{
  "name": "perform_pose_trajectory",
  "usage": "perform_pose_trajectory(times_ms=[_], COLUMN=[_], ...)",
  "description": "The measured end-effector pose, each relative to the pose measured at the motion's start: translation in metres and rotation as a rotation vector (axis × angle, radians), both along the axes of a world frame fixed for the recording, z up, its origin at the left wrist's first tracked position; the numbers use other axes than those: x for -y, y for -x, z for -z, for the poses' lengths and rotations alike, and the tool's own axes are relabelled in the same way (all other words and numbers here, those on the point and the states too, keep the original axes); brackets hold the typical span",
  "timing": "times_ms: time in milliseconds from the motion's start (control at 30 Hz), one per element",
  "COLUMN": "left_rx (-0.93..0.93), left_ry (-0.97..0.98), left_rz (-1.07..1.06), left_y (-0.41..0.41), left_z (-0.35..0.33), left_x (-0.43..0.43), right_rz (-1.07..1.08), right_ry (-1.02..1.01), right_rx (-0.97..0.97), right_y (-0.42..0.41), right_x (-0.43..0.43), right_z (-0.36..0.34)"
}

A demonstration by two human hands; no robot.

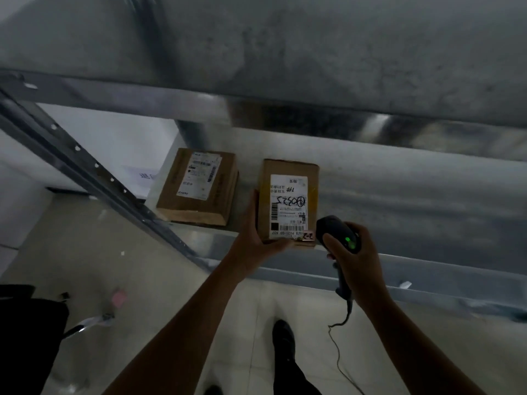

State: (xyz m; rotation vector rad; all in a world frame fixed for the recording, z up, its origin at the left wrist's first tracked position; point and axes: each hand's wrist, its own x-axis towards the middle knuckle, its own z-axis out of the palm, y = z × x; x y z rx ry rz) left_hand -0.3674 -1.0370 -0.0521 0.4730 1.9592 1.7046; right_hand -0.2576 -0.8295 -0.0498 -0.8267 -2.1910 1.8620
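fingers of the left hand (256, 238) cup the labelled box (288, 202) at its near-left corner, while the right hand (353, 252) grips the scanner (338, 232) just right of it.

A labelled cardboard box (196, 186) is lying on the metal shelf (399, 195), while a pink scrap (119, 297) is resting on the tiled floor (85, 252).

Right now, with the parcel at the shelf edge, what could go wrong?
The parcel sits at the front edge of the shelf, held by the left hand at one corner; it might slip off. The cable of the scanner in the right hand hangs by the shoe and could snag.
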Motion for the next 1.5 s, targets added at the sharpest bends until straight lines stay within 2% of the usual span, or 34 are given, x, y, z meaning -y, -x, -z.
perform_pose_trajectory(times_ms=[167, 467, 733, 1133, 1333, 1500], left_rx=[-0.064, -0.075, -0.164, -0.444, -0.605, -0.601], left_ry=[-0.101, -0.295, -0.328, -0.303, -0.107, 0.012], left_rz=[0.002, 0.066, 0.153, 0.095, 0.059, 0.021], left_y=[-0.039, -0.117, -0.118, -0.141, -0.133, -0.124], left_z=[-0.016, -0.037, -0.078, -0.120, -0.105, -0.085], left_x=[0.040, 0.112, 0.115, 0.092, 0.083, 0.077], right_rz=[0.092, 0.235, 0.171, 0.143, 0.111, 0.104], right_ry=[-0.009, -0.039, 0.022, 0.011, -0.028, -0.049], right_rx=[-0.093, -0.149, -0.246, -0.324, -0.322, -0.286], right_y=[-0.047, -0.143, -0.197, -0.240, -0.244, -0.250], right_x=[0.055, 0.145, 0.155, 0.155, 0.148, 0.143], right_z=[-0.028, -0.077, -0.118, -0.125, -0.128, -0.124])
